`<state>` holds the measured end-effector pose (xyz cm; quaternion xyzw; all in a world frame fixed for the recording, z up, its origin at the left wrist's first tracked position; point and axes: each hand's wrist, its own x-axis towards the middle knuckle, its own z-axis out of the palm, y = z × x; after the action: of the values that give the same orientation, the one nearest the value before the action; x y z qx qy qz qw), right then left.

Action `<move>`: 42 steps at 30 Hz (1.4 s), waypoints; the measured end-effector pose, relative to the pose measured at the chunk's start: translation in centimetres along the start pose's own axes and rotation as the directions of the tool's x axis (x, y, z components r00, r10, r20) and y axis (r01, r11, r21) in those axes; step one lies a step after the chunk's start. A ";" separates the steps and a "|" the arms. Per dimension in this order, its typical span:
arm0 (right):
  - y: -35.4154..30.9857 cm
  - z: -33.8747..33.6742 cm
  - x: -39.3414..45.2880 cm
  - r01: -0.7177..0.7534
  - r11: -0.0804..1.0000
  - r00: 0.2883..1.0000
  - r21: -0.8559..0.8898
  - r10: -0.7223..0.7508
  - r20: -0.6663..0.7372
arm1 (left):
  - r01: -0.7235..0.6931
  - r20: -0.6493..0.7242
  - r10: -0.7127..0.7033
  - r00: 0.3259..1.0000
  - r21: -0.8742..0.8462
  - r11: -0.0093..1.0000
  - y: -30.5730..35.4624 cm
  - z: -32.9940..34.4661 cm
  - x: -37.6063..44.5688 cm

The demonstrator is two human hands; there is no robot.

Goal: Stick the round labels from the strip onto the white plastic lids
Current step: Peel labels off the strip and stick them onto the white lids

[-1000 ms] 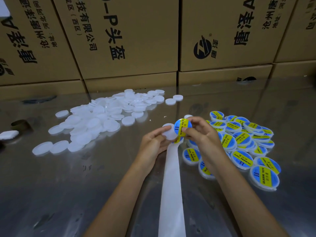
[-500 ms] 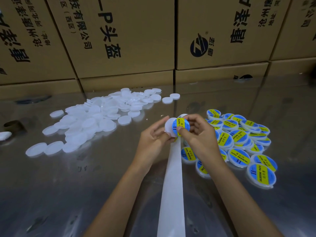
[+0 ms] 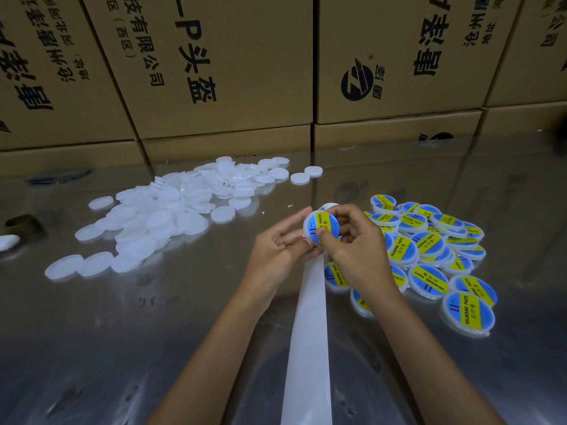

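Much of the white lid (image 3: 306, 231) being held is hidden behind the round blue-and-yellow label (image 3: 322, 226) lying on its face; only a thin pale rim is showing at the left. The lid is being supported from behind by the left hand (image 3: 276, 253), whose fingers are lying nearly straight against it, while the label is being pressed and pinched by the curled thumb and fingers of the right hand (image 3: 357, 246). The top of the white backing strip (image 3: 308, 348) is being covered by both hands, and its lower end is cut off by the frame edge. The strip is smooth, matte and flat. Plain lids (image 3: 159, 216), translucent discs, are lying heaped to the left on the glossy metal table (image 3: 122, 348). Labelled lids (image 3: 429, 250) are being kept piled at the right, several overlapping. Printed cardboard boxes (image 3: 221, 65) are standing behind.
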<state>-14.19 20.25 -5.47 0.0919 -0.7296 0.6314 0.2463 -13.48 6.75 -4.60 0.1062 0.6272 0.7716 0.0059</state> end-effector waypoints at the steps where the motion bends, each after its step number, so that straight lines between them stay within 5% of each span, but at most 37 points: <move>1: 0.1 0.0 0.0 0.006 1.000 1.000 -0.017 -0.006 -0.007 | -0.001 0.002 0.001 1.000 0.003 1.000 0.0 0.1 0.0; 9: 0.9 0.0 0.1 0.025 0.964 0.995 -0.264 -0.049 -0.084 | 0.000 -0.025 0.000 1.000 -0.017 1.000 0.1 -0.1 0.0; 15: 0.8 0.3 0.0 -0.046 0.973 0.996 -0.225 0.028 -0.083 | 0.048 0.022 -0.045 0.999 -0.172 0.984 0.1 -0.2 0.0; 25: 1.1 -0.5 0.3 -0.021 0.970 0.963 -0.241 -0.044 -0.265 | 0.107 0.146 -0.086 0.986 -0.150 0.983 0.0 -0.3 0.0; 32: 1.1 -0.2 0.1 -0.025 0.958 0.984 -0.287 -0.027 -0.177 | 0.100 0.181 -0.070 0.981 -0.162 0.982 -0.3 -0.6 0.1; 38: 1.3 -0.5 0.4 0.001 0.952 0.966 -0.306 -0.080 -0.247 | 0.123 0.189 -0.090 0.978 -0.174 0.977 -0.4 -0.7 0.2; 42: 1.3 -0.2 0.3 0.009 0.973 0.993 -0.229 -0.035 -0.112 | 0.128 0.151 -0.092 0.984 -0.248 0.960 -0.3 -0.8 0.4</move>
<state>-14.96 20.71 -6.45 0.0345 -0.7806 0.5450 0.3041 -14.03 6.05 -4.95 0.1224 0.5251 0.8355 0.1057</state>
